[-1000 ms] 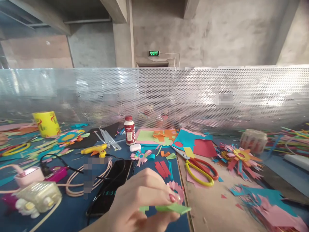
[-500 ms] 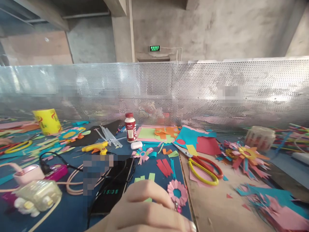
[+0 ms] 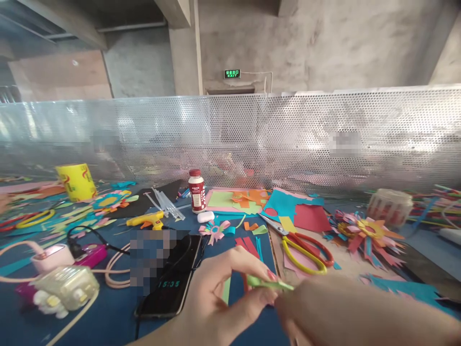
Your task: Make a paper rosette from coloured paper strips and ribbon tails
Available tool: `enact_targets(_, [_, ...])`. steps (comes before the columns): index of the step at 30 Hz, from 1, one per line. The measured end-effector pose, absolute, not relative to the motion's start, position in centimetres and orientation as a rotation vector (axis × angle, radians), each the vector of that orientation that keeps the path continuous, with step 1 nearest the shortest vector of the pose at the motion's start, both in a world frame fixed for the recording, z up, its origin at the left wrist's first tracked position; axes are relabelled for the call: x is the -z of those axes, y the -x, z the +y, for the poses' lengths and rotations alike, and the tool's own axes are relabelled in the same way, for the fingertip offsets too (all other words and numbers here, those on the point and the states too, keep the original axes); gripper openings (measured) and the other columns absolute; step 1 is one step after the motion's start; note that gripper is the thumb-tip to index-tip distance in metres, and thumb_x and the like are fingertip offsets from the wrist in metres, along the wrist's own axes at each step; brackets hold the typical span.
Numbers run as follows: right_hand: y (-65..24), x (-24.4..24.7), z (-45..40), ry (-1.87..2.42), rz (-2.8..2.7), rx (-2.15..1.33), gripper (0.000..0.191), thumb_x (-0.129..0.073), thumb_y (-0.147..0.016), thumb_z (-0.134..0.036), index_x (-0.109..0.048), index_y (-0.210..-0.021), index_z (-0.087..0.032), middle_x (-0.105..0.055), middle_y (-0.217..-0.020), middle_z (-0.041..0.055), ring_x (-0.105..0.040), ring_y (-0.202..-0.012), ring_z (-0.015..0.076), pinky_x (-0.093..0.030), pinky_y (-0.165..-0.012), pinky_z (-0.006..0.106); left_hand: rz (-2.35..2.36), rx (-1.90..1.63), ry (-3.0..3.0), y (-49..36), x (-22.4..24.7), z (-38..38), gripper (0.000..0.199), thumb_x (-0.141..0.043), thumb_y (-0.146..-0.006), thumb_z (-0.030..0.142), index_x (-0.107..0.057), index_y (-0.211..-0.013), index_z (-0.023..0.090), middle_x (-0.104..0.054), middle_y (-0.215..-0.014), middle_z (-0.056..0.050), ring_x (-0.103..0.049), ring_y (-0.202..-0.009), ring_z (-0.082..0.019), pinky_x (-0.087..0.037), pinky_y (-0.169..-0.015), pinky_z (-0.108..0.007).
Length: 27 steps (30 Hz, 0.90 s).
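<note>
My left hand (image 3: 230, 288) reaches in from the bottom middle, its thumb and index finger pinched on a light green paper strip (image 3: 268, 283). The strip's right end points at my right hand (image 3: 345, 307), which comes in from the lower right, blurred and with its fingers curled. Its fingertips are hidden, and I cannot make out what they hold. Beyond the hands lie red paper strips (image 3: 246, 243) and a looped paper flower (image 3: 215, 232). Scissors (image 3: 306, 252) with red and yellow handles rest close behind my right hand.
A phone (image 3: 173, 281) with cables lies left of my left hand. Farther back are a yellow glue gun (image 3: 147, 220), clear glue sticks (image 3: 166, 204), a red-capped bottle (image 3: 196, 192) and a yellow tape roll (image 3: 76, 182). A perforated metal screen (image 3: 230, 139) stands behind. Paper flowers (image 3: 367, 233) lie right.
My right hand has come into view from the right. My left hand has turned and now shows a green strip pinched in it; the pink paper ring is no longer visible.
</note>
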State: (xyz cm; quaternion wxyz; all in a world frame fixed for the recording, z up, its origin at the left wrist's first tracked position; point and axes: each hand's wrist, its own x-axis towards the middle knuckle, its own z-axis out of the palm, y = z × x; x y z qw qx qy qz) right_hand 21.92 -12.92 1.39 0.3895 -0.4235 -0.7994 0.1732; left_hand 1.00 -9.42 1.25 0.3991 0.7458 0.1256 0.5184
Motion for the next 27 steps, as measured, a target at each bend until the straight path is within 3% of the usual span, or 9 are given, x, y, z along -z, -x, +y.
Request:
enact_targets(3, [-22.0, -4.1, -11.2, 1.098, -2.138, -0.469, 0.02, -0.068, -0.073, -0.042, -0.066, -0.083, -0.025, -0.062, -0.064, -0.0031, -0.053, -0.052, 0.0123, -0.039, -0.043, 0.023, 0.466, -1.282, -1.686, -1.2, -1.1, -9.4, 0.007, -0.062, -0.079, 0.019, -0.063, -0.082, 0.025, -0.066, -0.074, 0.001, -0.06, -0.068, -0.012, -0.049, -0.062, -0.021])
enact_targets(7, [-20.2, -5.6, -10.1, 1.053, -2.169, -0.39, 0.035, -0.069, -0.073, -0.039, -0.06, -0.106, -0.029, -0.06, -0.078, -0.002, -0.051, -0.06, 0.0115, -0.041, -0.051, 0.023, 0.591, -1.252, -1.52, -1.4, -1.1, -9.0, 0.004, -0.066, -0.076, 0.026, -0.063, -0.078, 0.023, -0.063, -0.071, 0.003, -0.055, -0.06, -0.008, -0.045, -0.055, -0.016])
enact_targets(13, [-18.2, -4.6, -10.6, 0.869, -1.961, -0.328, 0.01, -0.061, -0.082, -0.033, -0.066, -0.087, -0.026, -0.053, -0.074, -0.0003, -0.047, -0.06, 0.0109, -0.037, -0.047, 0.022, 0.612, -1.249, -1.445, -1.6, -1.1, -8.8, 0.009, -0.069, -0.073, 0.026, -0.063, -0.078, 0.021, -0.061, -0.066, 0.004, -0.053, -0.057, -0.007, -0.045, -0.055, -0.016])
enact_targets(19, [-17.3, -3.8, -11.2, 0.81, -1.847, -0.401, 0.01, -0.056, -0.085, -0.022, -0.062, -0.077, -0.023, -0.052, -0.07, -0.0009, -0.047, -0.06, 0.0107, -0.039, -0.048, 0.022, 0.61, -1.269, -1.458, -1.7, -1.4, -8.9, 0.008, -0.07, -0.072, 0.023, -0.065, -0.078, 0.02, -0.062, -0.064, 0.004, -0.057, -0.061, -0.008, -0.047, -0.059, -0.016])
enact_targets(24, [-17.1, -3.5, -11.1, 0.729, -1.837, -0.418, 0.007, -0.058, -0.084, -0.022, -0.061, -0.078, -0.024, -0.05, -0.069, -0.0016, -0.046, -0.059, 0.0106, -0.04, -0.05, 0.023, 0.592, -1.304, -1.509, -1.4, -1.3, -9.2, 0.006, -0.069, -0.072, 0.02, -0.065, -0.077, 0.02, -0.065, -0.07, 0.002, -0.059, -0.064, -0.009, -0.048, -0.061, -0.017])
enact_targets(25, [-17.2, -3.4, -11.0, 0.728, -1.829, -0.418, 0.003, -0.059, -0.083, -0.022, -0.061, -0.082, -0.025, -0.05, -0.07, -0.0018, -0.046, -0.059, 0.0106, -0.04, -0.05, 0.023, 0.587, -1.319, -1.502, -1.3, -1.2, -9.2, 0.006, -0.069, -0.073, 0.02, -0.065, -0.077, 0.02, -0.066, -0.072, 0.002, -0.059, -0.064, -0.009, -0.048, -0.061, -0.017])
enact_targets(27, [-17.3, -3.1, -11.0, 0.745, -1.785, -0.414, 0.015, -0.06, -0.082, -0.022, -0.058, -0.096, -0.028, -0.048, -0.073, -0.002, -0.045, -0.06, 0.0109, -0.039, -0.049, 0.023, 0.58, -1.352, -1.48, -1.3, -1.1, -9.1, 0.006, -0.068, -0.074, 0.021, -0.064, -0.078, 0.021, -0.067, -0.073, 0.002, -0.059, -0.064, -0.009, -0.049, -0.061, -0.017])
